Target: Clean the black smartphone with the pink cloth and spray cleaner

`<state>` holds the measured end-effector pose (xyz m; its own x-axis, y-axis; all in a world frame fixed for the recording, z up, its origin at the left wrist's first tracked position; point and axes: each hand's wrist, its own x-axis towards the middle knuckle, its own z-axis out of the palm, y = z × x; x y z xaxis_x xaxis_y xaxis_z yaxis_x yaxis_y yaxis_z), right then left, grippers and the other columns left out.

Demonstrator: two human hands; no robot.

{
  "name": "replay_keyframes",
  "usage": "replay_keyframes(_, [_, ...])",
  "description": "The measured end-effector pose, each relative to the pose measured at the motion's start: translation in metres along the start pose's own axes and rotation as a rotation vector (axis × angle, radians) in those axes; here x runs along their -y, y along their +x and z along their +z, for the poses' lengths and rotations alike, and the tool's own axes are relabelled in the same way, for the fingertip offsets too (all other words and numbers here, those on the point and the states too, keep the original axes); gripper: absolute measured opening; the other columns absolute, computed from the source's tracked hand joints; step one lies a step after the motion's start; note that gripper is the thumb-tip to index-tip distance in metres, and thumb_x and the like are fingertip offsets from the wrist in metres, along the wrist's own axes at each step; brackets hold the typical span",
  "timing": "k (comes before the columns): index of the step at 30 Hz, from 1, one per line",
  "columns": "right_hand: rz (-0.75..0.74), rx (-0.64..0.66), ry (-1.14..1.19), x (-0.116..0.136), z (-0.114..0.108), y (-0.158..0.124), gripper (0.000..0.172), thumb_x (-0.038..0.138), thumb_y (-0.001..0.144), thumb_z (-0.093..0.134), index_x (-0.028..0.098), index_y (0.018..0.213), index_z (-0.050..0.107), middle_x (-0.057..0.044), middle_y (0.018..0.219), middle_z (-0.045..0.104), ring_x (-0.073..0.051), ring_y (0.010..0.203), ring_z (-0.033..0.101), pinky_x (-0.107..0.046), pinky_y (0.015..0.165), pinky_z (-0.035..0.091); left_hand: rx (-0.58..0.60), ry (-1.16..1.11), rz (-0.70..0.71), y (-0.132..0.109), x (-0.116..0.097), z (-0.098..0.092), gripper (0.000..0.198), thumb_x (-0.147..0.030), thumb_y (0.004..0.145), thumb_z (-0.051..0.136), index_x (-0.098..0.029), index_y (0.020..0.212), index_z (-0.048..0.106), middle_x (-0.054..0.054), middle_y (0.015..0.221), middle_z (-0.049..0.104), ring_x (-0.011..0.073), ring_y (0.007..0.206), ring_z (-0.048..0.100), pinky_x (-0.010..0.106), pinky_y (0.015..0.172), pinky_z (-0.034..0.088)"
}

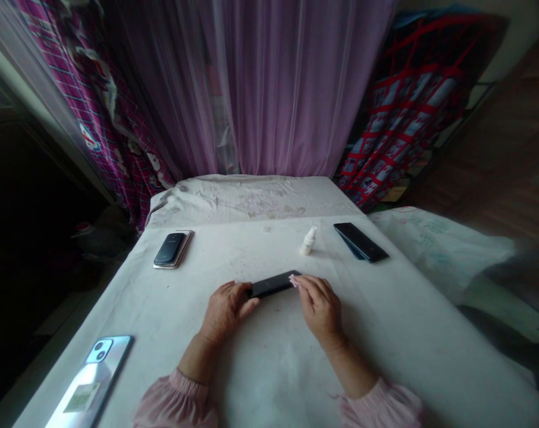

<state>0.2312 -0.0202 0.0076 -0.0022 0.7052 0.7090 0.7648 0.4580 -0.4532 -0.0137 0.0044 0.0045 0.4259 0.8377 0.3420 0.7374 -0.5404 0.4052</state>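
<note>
A black smartphone [272, 284] lies lengthwise in front of me, low over the white-covered table [269, 356]. My left hand [225, 310] grips its left end. My right hand [319, 306] pinches a small pink cloth [292, 280] against the phone's right end. A small white spray bottle [309, 241] stands just beyond the phone. Further out lie a dark phone in a gold-edged case [172, 249] and a black phone [361, 242] over a blue one. A pale blue phone [88, 380] with a dual camera lies face down near my left.
A stained, crumpled white cloth [247, 199] covers the table's far end. Behind it hangs a sheer purple curtain [273, 89], with red patterned fabric [407, 101] to the right. A white sheet with blue marks [434, 249] lies beyond the right edge. Dark floor lies to the left.
</note>
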Motion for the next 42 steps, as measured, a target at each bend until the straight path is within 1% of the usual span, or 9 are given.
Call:
replay_keyframes(3, [0.003, 0.019, 0.013, 0.002, 0.0, 0.001, 0.028, 0.019, 0.097, 0.043, 0.021, 0.104, 0.07, -0.007, 0.099, 0.073, -0.018, 0.094, 0.064, -0.033, 0.087, 0.051, -0.042, -0.007, -0.016, -0.001, 0.0, 0.002, 0.044, -0.057, 0.096, 0.042, -0.022, 0.106, 0.067, 0.007, 0.093, 0.076, 0.0226, 0.084, 0.073, 0.034, 0.078, 0.058])
replay_keyframes(7, [-0.011, 0.038, -0.015, 0.001, 0.006, 0.007, 0.029, 0.018, 0.097, 0.042, 0.021, 0.106, 0.07, -0.008, 0.103, 0.071, -0.019, 0.099, 0.062, -0.034, 0.091, 0.049, -0.119, -0.061, -0.045, -0.002, 0.002, 0.007, 0.037, -0.05, 0.097, 0.045, -0.023, 0.104, 0.069, 0.006, 0.092, 0.077, 0.021, 0.083, 0.074, 0.031, 0.078, 0.058])
replay_keyframes(13, [-0.018, 0.049, -0.097, 0.006, 0.021, 0.03, 0.028, 0.018, 0.098, 0.043, 0.02, 0.104, 0.07, -0.008, 0.103, 0.07, -0.02, 0.095, 0.06, -0.031, 0.088, 0.048, -0.18, -0.096, -0.117, 0.004, 0.01, 0.014, 0.032, -0.036, 0.099, 0.04, -0.022, 0.11, 0.067, 0.005, 0.095, 0.077, 0.0201, 0.083, 0.074, 0.03, 0.077, 0.059])
replay_keyframes(20, [-0.059, 0.235, -0.128, 0.041, 0.043, 0.044, 0.026, 0.012, 0.095, 0.047, 0.022, 0.102, 0.07, -0.006, 0.105, 0.069, -0.019, 0.094, 0.058, -0.029, 0.086, 0.046, -0.192, -0.143, -0.186, 0.009, 0.015, 0.017, 0.029, -0.032, 0.095, 0.043, -0.022, 0.106, 0.068, 0.003, 0.092, 0.077, 0.0203, 0.079, 0.074, 0.031, 0.074, 0.059])
replay_keyframes(24, [-0.114, 0.296, -0.114, 0.063, 0.053, 0.043, 0.023, 0.015, 0.095, 0.049, 0.023, 0.102, 0.069, -0.005, 0.104, 0.069, -0.019, 0.092, 0.058, -0.029, 0.086, 0.047, -0.168, -0.171, -0.191, 0.009, 0.01, 0.013, 0.029, -0.033, 0.095, 0.042, -0.023, 0.106, 0.068, 0.0, 0.09, 0.077, 0.0184, 0.078, 0.073, 0.027, 0.071, 0.057])
replay_keyframes(27, [-0.142, 0.33, -0.114, 0.07, 0.056, 0.043, 0.021, 0.017, 0.095, 0.05, 0.023, 0.103, 0.069, -0.005, 0.105, 0.069, -0.018, 0.093, 0.058, -0.029, 0.085, 0.046, -0.156, -0.178, -0.197, 0.009, 0.007, 0.011, 0.03, -0.035, 0.096, 0.042, -0.024, 0.105, 0.068, -0.001, 0.088, 0.077, 0.0175, 0.076, 0.072, 0.026, 0.07, 0.057])
replay_keyframes(32, [-0.126, 0.313, -0.157, 0.05, 0.044, 0.046, 0.024, 0.016, 0.096, 0.048, 0.024, 0.104, 0.069, -0.005, 0.104, 0.069, -0.018, 0.091, 0.058, -0.029, 0.084, 0.045, -0.162, -0.172, -0.206, 0.008, 0.009, 0.011, 0.029, -0.034, 0.094, 0.044, -0.024, 0.108, 0.068, 0.001, 0.094, 0.077, 0.0196, 0.082, 0.073, 0.029, 0.075, 0.058])
replay_keyframes(38, [0.008, 0.239, -0.245, 0.001, 0.029, 0.058, 0.028, 0.016, 0.096, 0.044, 0.023, 0.103, 0.07, -0.006, 0.107, 0.069, -0.02, 0.093, 0.06, -0.03, 0.087, 0.044, -0.179, -0.149, -0.219, 0.007, 0.012, 0.014, 0.03, -0.036, 0.094, 0.044, -0.024, 0.105, 0.069, 0.003, 0.09, 0.078, 0.0211, 0.079, 0.073, 0.031, 0.074, 0.058])
replay_keyframes(42, [0.104, 0.217, -0.203, -0.018, 0.029, 0.065, 0.031, 0.016, 0.094, 0.042, 0.022, 0.103, 0.07, -0.006, 0.108, 0.07, -0.019, 0.096, 0.062, -0.029, 0.088, 0.046, -0.186, -0.125, -0.225, 0.008, 0.013, 0.014, 0.029, -0.036, 0.093, 0.045, -0.025, 0.103, 0.07, 0.002, 0.085, 0.077, 0.0214, 0.08, 0.072, 0.032, 0.076, 0.057])
